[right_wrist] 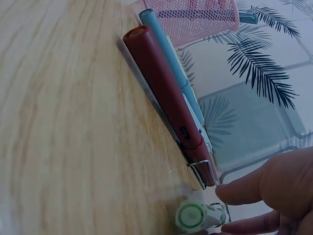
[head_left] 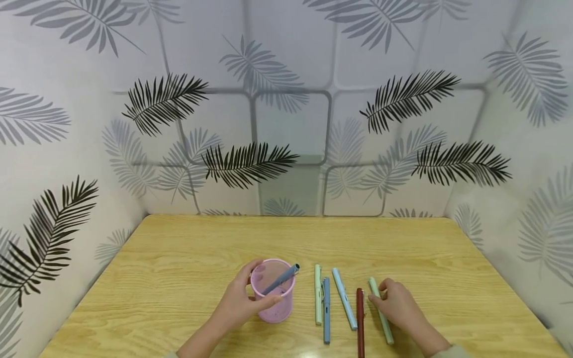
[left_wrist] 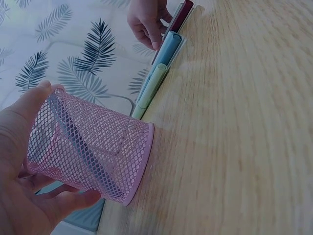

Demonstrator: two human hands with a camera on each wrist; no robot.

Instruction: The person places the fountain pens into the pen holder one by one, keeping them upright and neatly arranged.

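My left hand (head_left: 239, 301) holds a pink mesh pen cup (head_left: 276, 311) upright on the table, thumb and fingers spread around its sides near the rim. A dark blue pen (head_left: 282, 278) leans inside the cup with its capped end above the rim. On the right, my right hand (head_left: 400, 303) has thumb and fingertips around the upper part of a pale green pen (head_left: 386, 328) lying on the table. Beside that pen, to its left, lies a dark red pen (head_left: 360, 318); in the right wrist view my thumb (right_wrist: 244, 191) overlaps the red pen's clip end.
Between the cup and the red pen lie a light green pen (head_left: 318, 298), a blue pen (head_left: 327, 318) and a light blue pen (head_left: 343, 298), roughly parallel. The wood-grain table (head_left: 192, 248) ends at walls with a leaf-print covering (head_left: 291, 124).
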